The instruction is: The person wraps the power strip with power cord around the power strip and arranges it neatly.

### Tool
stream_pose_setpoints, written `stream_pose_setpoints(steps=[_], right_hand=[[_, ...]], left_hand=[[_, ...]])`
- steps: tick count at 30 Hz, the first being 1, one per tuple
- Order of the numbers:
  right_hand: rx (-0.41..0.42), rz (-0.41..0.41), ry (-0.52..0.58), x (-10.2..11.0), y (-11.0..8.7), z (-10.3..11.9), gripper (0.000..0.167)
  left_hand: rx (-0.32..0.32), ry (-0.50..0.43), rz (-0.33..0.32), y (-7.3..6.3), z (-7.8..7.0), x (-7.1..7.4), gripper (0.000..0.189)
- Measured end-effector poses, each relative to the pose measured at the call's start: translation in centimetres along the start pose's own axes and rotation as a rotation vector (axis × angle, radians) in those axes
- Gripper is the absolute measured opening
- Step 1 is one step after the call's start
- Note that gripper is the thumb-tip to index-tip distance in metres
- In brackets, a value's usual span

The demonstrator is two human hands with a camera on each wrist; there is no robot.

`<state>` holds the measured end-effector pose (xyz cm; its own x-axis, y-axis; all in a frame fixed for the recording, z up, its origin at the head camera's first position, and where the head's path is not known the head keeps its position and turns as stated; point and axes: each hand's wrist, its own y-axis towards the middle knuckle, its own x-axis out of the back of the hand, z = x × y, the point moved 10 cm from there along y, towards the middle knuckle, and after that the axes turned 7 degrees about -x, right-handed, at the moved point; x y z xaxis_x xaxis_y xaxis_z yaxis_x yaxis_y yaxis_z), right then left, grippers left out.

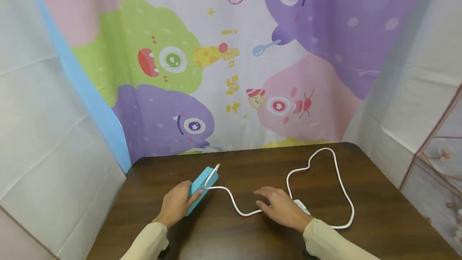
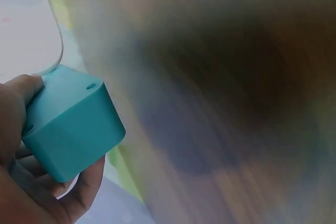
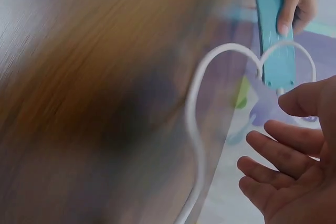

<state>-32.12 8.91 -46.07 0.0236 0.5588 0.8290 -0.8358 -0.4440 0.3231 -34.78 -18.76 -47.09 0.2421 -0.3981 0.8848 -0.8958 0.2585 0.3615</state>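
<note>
A long turquoise plastic bar (image 1: pixel 199 185) is gripped by the left hand (image 1: pixel 177 202), thin white cord (image 3: pixel 192 114) best gathered slack by the loose-fingered, empty right hand (image 1: pixel 284 208).

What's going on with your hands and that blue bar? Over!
Left hand grips blue bar. Right hand holds nothing. White cable crosses over the bar, maybe in the way. Over.
</note>
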Motion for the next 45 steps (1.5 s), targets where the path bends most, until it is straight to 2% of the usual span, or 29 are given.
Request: stream_pose_setpoints(steps=[3,9,13,18,21,26,29,34,37,39,41,43,45], right_hand=[[0.005,0.002,0.055,-0.1,0.4,1.2,0.028],[0.01,0.075,0.107,-1.0,1.3,3.8,0.04],[0.015,0.091,0.128,-1.7,1.5,4.4,0.04],[0.004,0.034,0.168,-1.6,1.6,4.1,0.027],[0.014,0.008,0.167,-1.4,1.6,4.0,0.018],[0.066,0.008,0.142,-1.4,1.5,4.2,0.013],[0.114,0.002,0.116,-1.4,1.4,4.6,0.013],[0.196,-0.035,0.022,-1.3,1.0,5.1,0.017],[0.222,-0.048,-0.021,-1.3,0.9,5.2,0.02],[0.226,-0.047,-0.026,-1.2,0.9,5.3,0.02],[0.222,-0.04,-0.024,-1.2,0.9,5.3,0.017],[0.217,-0.028,-0.022,-1.2,1.0,5.3,0.014],[0.205,-0.013,-0.02,-1.3,1.1,5.3,0.009]], left_hand=[[0.008,-0.081,-0.004,-0.3,-1.5,0.7,0.035],[-0.022,-0.165,-0.027,-1.2,-4.7,1.6,0.037],[-0.021,-0.228,-0.025,-1.4,-5.8,1.7,0.037],[-0.035,-0.286,-0.035,-1.5,-6.6,1.6,0.038],[-0.023,-0.328,-0.031,-1.4,-6.6,1.4,0.04],[0.057,-0.447,-0.022,-1.3,-5.4,1.0,0.041],[0.149,-0.569,-0.008,-1.4,-4.2,0.7,0.042],[0.333,-0.847,0.052,-2.2,-2.3,-0.4,0.051],[0.384,-0.952,0.108,-2.8,-1.8,-0.9,0.054],[0.365,-0.989,0.171,-3.0,-2.0,-1.0,0.052],[0.294,-1.015,0.26,-3.1,-2.8,-1.1,0.047],[0.181,-1.03,0.358,-3.3,-4.0,-1.0,0.038],[0.041,-1.037,0.452,-3.6,-5.6,-0.9,0.029]])
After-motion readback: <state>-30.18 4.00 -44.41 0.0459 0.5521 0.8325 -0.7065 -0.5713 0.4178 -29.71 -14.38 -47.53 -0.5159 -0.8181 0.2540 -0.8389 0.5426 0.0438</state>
